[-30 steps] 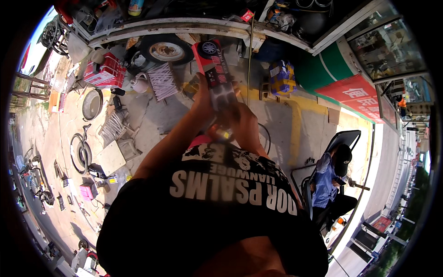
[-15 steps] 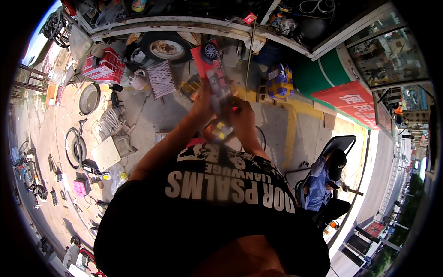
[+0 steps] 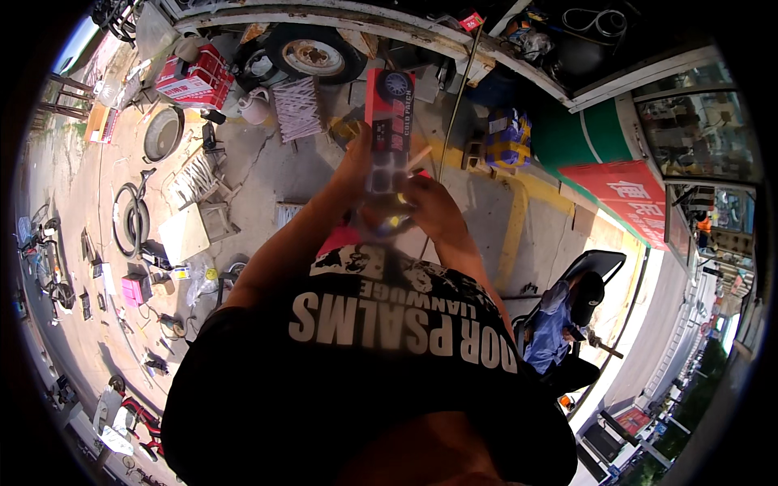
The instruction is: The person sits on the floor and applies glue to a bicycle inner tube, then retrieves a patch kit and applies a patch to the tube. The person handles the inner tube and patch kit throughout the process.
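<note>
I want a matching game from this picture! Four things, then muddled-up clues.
Things:
1. long box
2. wheel
3. parcel
4. seated person

Clues:
A. bluish-purple and yellow
B. wearing a black cap
C. held in the left hand
D. black outside, rusty-looking in the middle

Pairs: 1-C, 2-D, 3-A, 4-B

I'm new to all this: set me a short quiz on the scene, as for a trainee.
1. What does the left hand hold?
A) a white ceramic mug
B) a long red-and-black rectangular box
C) a green glass bottle
2. True or false: a seated person in a blue top is at the picture's right.
3. Fill in: the blue-and-yellow wrapped parcel lies to the ___ of the black tyre with a rusty rim.

Key: 1. B; 2. True; 3. right
</note>
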The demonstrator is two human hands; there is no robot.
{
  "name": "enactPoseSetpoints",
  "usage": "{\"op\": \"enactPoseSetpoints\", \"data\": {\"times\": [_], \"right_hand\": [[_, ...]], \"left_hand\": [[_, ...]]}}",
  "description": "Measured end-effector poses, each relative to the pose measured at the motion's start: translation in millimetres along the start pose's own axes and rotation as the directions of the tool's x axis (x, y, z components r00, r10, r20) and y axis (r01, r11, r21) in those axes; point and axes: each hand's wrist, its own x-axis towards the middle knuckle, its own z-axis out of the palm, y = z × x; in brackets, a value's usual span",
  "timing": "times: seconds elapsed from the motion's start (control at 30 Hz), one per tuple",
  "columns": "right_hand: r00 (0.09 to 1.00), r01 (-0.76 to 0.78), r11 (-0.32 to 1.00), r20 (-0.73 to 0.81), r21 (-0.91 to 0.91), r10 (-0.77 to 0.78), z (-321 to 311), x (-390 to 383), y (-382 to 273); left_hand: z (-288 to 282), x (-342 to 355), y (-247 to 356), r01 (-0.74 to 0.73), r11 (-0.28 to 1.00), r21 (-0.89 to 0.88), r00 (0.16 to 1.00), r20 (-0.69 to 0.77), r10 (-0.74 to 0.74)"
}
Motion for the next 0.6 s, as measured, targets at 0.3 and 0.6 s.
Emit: {"op": "enactPoseSetpoints", "data": {"times": [0.3,0.6], "right_hand": [[0.974,-0.086,0.969,-0.223,-0.231,0.033,26.8,13.4,8.9],[0.982,-0.004,0.910,-0.172,-0.415,-0.074,13.2,40.6,50.8]], "left_hand": [[-28.4,-2.7,-10.5,0.074,0.941,-0.330,0.989,-0.095,-0.111],[-22.8,-13.4,-7.8,-0.208,0.975,0.081,0.955,-0.199,0.221]]}}
